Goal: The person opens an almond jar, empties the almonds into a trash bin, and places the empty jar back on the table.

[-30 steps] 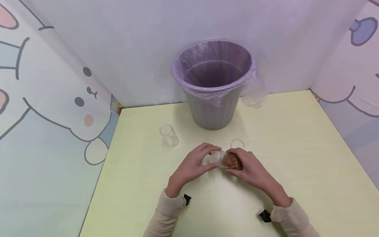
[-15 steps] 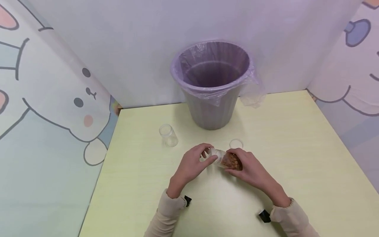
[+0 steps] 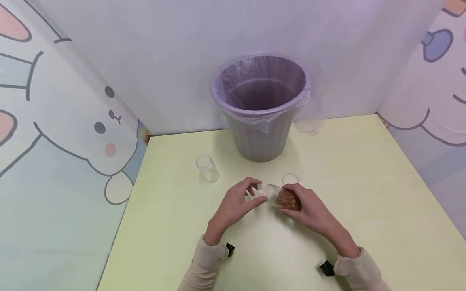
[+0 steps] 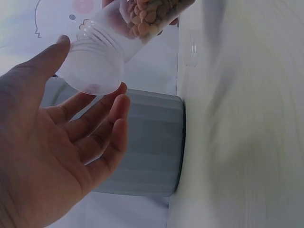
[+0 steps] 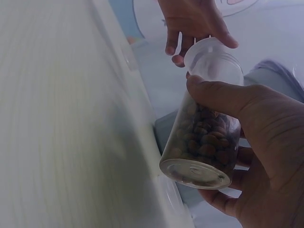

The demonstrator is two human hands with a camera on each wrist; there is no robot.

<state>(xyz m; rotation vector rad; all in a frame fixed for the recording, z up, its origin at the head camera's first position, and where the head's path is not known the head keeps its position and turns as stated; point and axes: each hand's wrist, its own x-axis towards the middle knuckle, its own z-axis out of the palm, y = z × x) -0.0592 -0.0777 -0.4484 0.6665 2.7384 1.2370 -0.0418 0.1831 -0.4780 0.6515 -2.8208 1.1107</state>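
Lid point(image 4: 92, 73) now clears the jar's point(image 3: 274, 197) mouth: left hand point(image 3: 236, 204) pinches it just beside, right hand point(image 3: 307, 206) grips the jar of brown pieces point(image 5: 207, 137), mouth facing the left hand, so the jar, capped a half-second ago, is uncapped.

Jar point(image 5: 202, 137): clear plastic, smooth, glossy. Lid point(image 4: 92, 73): milky, translucent plastic. Bin point(image 3: 260, 141): dull plastic, ribbed; liner point(image 3: 236, 76) thin, crinkled film, shiny in patches. Tabletop point(image 3: 171, 198): smooth, faint wood-like grain, soft sheen. Sleeves point(image 3: 209, 256): matt cloth.
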